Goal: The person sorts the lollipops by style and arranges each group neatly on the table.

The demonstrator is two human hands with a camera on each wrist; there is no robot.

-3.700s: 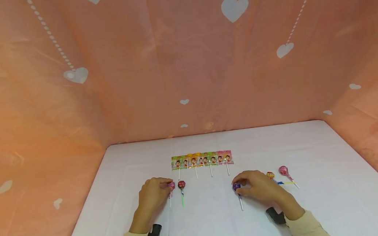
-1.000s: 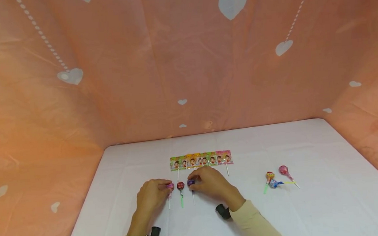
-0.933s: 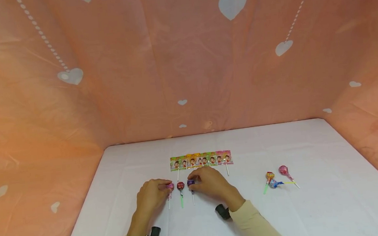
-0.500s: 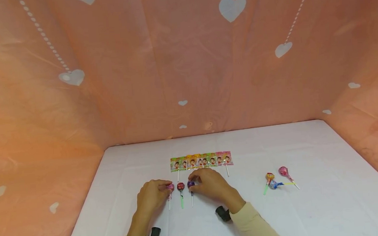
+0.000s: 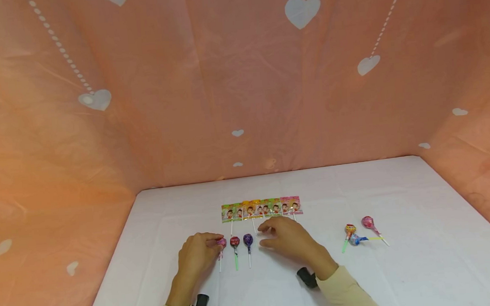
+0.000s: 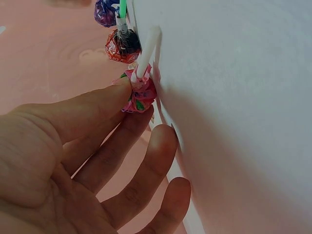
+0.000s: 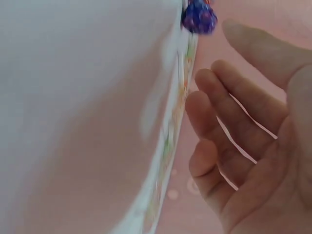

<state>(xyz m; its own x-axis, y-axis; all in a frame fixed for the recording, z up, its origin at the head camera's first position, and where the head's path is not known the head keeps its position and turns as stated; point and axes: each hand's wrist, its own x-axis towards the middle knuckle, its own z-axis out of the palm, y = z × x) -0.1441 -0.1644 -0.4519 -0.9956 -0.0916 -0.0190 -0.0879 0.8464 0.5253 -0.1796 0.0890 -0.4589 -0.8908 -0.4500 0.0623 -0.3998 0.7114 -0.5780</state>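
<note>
My left hand [image 5: 198,256] pinches the pink lollipop [image 6: 141,92] by its wrapped head between thumb and index finger; its white stick points toward me on the table. To its right lies a red lollipop [image 5: 234,242] with a green stick, and beside that a purple lollipop [image 5: 248,240] with a white stick, the three side by side. My right hand [image 5: 291,240] is just right of the purple lollipop, thumb and fingers apart, holding nothing. In the right wrist view a gap shows between the thumb and the purple lollipop [image 7: 200,18].
Behind them runs a row of flat-wrapped lollipops [image 5: 261,208] in green, orange and pink. At the right lie a yellow-red lollipop [image 5: 350,229], a blue one [image 5: 355,239] and a pink one [image 5: 367,222]. An orange heart-print curtain [image 5: 267,99] stands behind the white table [image 5: 180,200].
The right hand brought the purple lollipop leftward to beside the red one, let it go, and has drawn back a little to the right. The left hand still holds the pink lollipop.
</note>
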